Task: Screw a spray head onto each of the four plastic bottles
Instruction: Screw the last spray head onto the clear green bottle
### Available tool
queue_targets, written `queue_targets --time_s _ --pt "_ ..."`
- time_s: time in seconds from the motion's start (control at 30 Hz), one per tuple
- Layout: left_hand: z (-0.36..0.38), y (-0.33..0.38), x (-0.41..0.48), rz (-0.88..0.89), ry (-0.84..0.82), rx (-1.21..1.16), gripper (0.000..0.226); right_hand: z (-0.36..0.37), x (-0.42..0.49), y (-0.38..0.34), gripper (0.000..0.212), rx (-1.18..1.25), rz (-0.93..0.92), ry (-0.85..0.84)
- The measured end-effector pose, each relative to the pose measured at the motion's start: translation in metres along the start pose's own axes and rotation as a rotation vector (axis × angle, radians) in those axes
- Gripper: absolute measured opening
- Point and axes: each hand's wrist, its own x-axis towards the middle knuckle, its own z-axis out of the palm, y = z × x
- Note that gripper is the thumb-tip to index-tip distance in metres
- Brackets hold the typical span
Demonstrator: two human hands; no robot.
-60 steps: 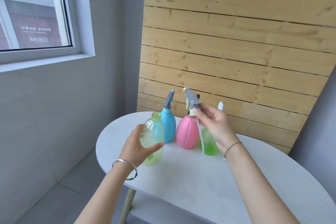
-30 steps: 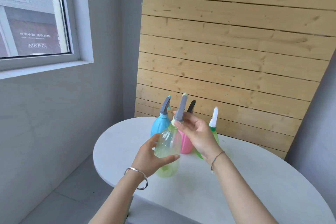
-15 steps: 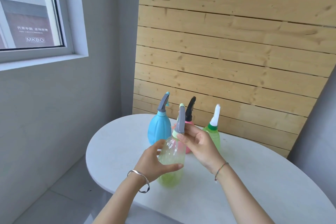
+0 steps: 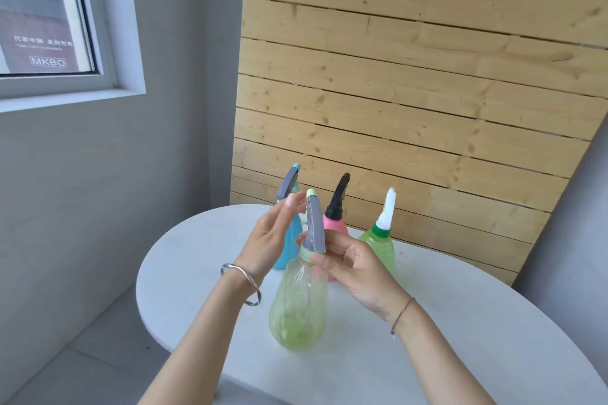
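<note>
A pale green translucent bottle [image 4: 297, 309] stands on the white table [image 4: 427, 339] in front of me, with a grey spray head [image 4: 315, 227] sitting on its neck. My right hand [image 4: 353, 265] pinches the collar at the base of that head. With straight fingers, my left hand [image 4: 271, 235] is raised beside the head and off the bottle. Behind stand a blue bottle [image 4: 289, 240] with a grey head, a pink bottle [image 4: 335, 223] with a black head, and a green bottle [image 4: 380, 245] with a white head.
A wooden plank wall [image 4: 411, 92] rises just behind the table. A grey wall with a window [image 4: 42, 10] is to the left. The table's rounded left edge [image 4: 144, 273] drops to a grey tiled floor.
My left hand let go of the pale green bottle's body and rose beside the spray head. The bottle now stands on the table by itself. My right hand stayed at the head's collar.
</note>
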Motion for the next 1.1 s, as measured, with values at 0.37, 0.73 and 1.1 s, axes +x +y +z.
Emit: queue_targets --time_s 0.37,0.73,1.1 --pt "-0.004 0.012 0.000 0.252 0.201 0.157 0.022 0.003 0.001 0.014 0.025 0.049 -0.081 0.162" --pt "0.010 0.009 -0.003 0.392 0.109 0.147 0.011 0.016 -0.004 0.021 0.037 0.235 -0.009 0.122" --pt "0.006 0.010 -0.002 0.370 0.078 0.172 0.018 0.019 -0.005 0.024 0.043 0.243 -0.013 0.175"
